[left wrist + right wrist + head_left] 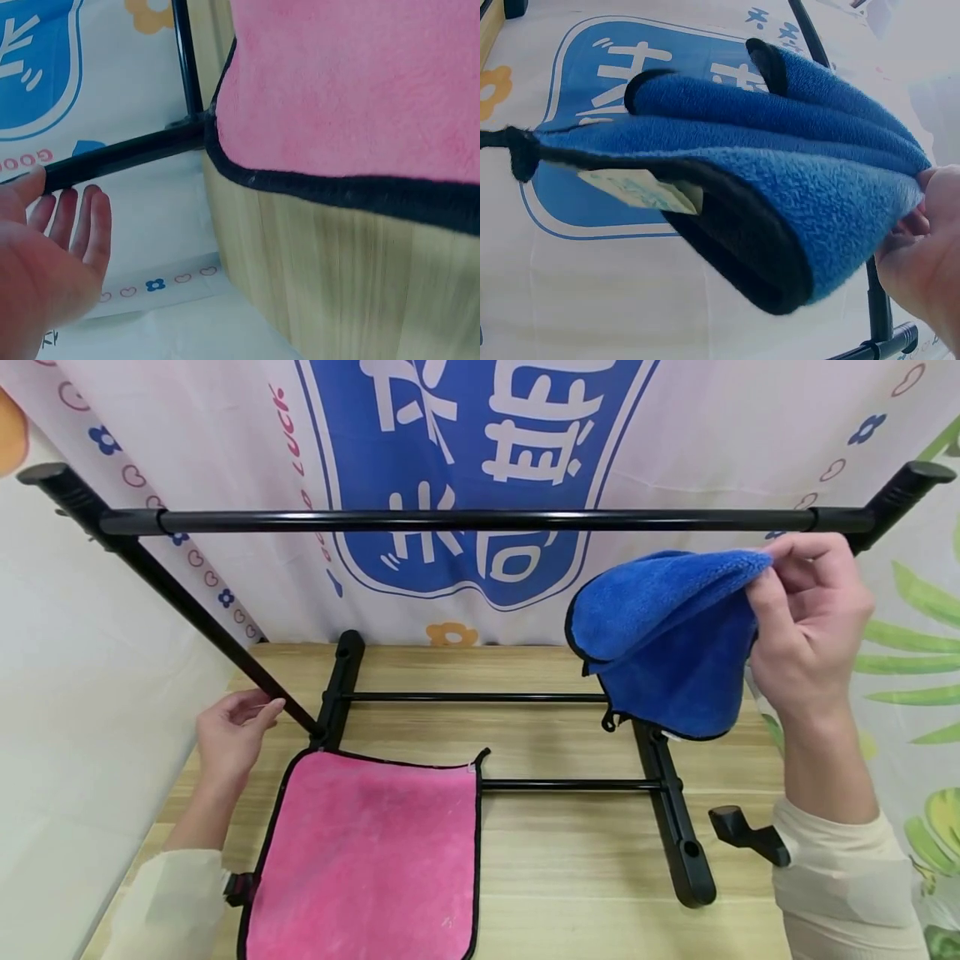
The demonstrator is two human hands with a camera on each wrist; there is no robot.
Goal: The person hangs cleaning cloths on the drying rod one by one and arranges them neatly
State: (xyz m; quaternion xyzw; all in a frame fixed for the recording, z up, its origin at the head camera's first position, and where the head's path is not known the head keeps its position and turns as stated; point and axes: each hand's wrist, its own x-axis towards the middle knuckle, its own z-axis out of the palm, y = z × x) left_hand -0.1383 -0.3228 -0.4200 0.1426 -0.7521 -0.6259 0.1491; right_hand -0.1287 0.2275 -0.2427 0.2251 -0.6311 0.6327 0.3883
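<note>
Right of frame, we note the right hand [813,622] pinching blue cloth [675,643]; at left, the left hand [231,735] grips a post [197,612].

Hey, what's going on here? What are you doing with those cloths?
A person is using both hands at a black rack standing on a table. The right hand pinches a blue cloth and holds it up, bunched, in the air. The left hand holds the side post. A pink cloth is spread out, covering part of the rack's low end.
</note>
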